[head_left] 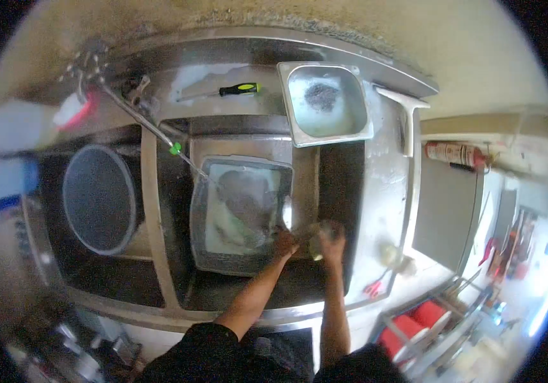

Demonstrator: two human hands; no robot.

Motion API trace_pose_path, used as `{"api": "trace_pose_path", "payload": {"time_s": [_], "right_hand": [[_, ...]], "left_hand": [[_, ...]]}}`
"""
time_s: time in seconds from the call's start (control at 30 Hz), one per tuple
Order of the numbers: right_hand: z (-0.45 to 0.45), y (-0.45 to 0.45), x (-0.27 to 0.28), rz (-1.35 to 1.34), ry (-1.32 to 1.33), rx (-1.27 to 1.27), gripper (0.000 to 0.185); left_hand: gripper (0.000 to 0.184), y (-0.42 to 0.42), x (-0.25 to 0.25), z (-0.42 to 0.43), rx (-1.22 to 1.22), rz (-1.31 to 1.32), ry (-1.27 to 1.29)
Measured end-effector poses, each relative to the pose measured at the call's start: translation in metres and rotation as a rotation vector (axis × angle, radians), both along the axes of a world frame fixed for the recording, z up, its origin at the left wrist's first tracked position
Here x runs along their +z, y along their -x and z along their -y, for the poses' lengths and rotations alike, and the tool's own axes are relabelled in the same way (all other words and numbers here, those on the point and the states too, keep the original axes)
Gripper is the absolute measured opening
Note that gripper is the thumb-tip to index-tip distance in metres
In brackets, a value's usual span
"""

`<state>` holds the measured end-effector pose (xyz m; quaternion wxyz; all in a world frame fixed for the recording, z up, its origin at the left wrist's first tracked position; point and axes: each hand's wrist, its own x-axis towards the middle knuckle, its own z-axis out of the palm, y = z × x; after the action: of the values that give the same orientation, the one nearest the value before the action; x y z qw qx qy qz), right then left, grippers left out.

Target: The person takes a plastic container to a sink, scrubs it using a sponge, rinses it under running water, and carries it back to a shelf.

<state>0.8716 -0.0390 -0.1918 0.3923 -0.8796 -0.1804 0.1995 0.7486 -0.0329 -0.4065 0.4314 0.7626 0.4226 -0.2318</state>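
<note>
Grey tub (pixel 242 265) of cloudy liquid (pixel 245 198) sits in the sink (pixel 338 172), left hand (pixel 285 244) by its right rim, hold unclear, while the right hand (pixel 332 242) clasps a seemingly clear container (pixel 315 247) beside it, apparently a handling step calling for firm fingers.

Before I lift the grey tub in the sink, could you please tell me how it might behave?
The grey tub would probably feel heavy and slosh, since cloudy liquid lies in it. Its wide, low shape suggests it would resist tipping if pushed. The liquid's whitish look hints at soap, so it may be slippery.
</note>
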Motion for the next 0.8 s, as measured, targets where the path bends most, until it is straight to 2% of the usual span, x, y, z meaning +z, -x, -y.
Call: {"api": "trace_pose_path", "payload": {"time_s": [0.03, 0.1, 0.17, 0.2, 0.27, 0.3, 0.4, 0.43, 0.5, 0.53, 0.57, 0.6, 0.67, 0.73, 0.77, 0.8], "right_hand": [[0.002, -0.004, 0.001, -0.019, -0.018, 0.027, 0.047], [-0.001, -0.007, 0.01, -0.167, -0.092, -0.021, 0.043], [-0.018, -0.015, 0.035, -0.153, -0.092, 0.021, 0.043], [-0.023, -0.015, 0.041, -0.141, -0.082, 0.058, 0.043], [-0.024, -0.025, 0.027, -0.484, -0.171, -0.06, 0.045], [-0.027, -0.028, 0.016, -0.117, -0.19, 0.115, 0.046], [-0.054, -0.03, 0.026, -0.187, -0.185, 0.068, 0.042], [-0.066, -0.027, 0.046, -0.185, -0.183, 0.064, 0.042], [-0.104, -0.023, 0.115, -0.378, -0.087, 0.136, 0.039], [-0.12, -0.021, 0.143, -0.369, -0.088, 0.134, 0.039], [-0.132, -0.017, 0.169, -0.25, -0.237, 0.215, 0.038], [-0.142, -0.016, 0.194, -0.128, -0.383, 0.293, 0.037], [-0.178, -0.031, 0.234, -0.008, -0.379, 0.331, 0.043], [-0.231, -0.053, 0.255, 0.13, -0.387, 0.369, 0.05], [-0.259, -0.075, 0.244, 0.075, -0.326, 0.421, 0.053], [-0.279, -0.095, 0.225, 0.018, -0.261, 0.474, 0.056]], "left_hand": [[0.103, -0.004, -0.027, 0.021, -0.034, -0.128, -0.169], [0.097, -0.011, -0.006, 0.01, 0.032, -0.123, -0.112], [0.09, 0.015, -0.06, 0.02, 0.416, 0.483, -0.232], [0.09, 0.02, -0.038, 0.008, 0.4, 0.473, -0.235], [0.09, 0.019, 0.031, -0.033, 0.204, 0.188, -0.023], [0.091, 0.017, 0.054, -0.051, 0.099, 0.076, 0.05], [0.104, 0.018, 0.168, -0.102, 0.086, 0.338, 0.202], [0.108, 0.026, 0.2, -0.118, 0.103, 0.43, 0.248], [0.114, 0.059, 0.229, -0.147, 0.171, 0.525, 0.377], [0.116, 0.067, 0.273, -0.183, 0.1, 0.436, 0.365], [0.113, 0.095, 0.285, -0.202, 0.08, 0.525, 0.381], [0.106, 0.111, 0.292, -0.22, 0.08, 0.457, 0.349], [0.099, 0.139, 0.294, -0.246, 0.072, 0.399, 0.319], [0.087, 0.16, 0.286, -0.262, 0.516, 0.503, 0.587], [0.087, 0.166, 0.287, -0.265, 0.521, 0.522, 0.587], [0.079, 0.174, 0.289, -0.263, 0.657, 0.543, 0.596]]}}
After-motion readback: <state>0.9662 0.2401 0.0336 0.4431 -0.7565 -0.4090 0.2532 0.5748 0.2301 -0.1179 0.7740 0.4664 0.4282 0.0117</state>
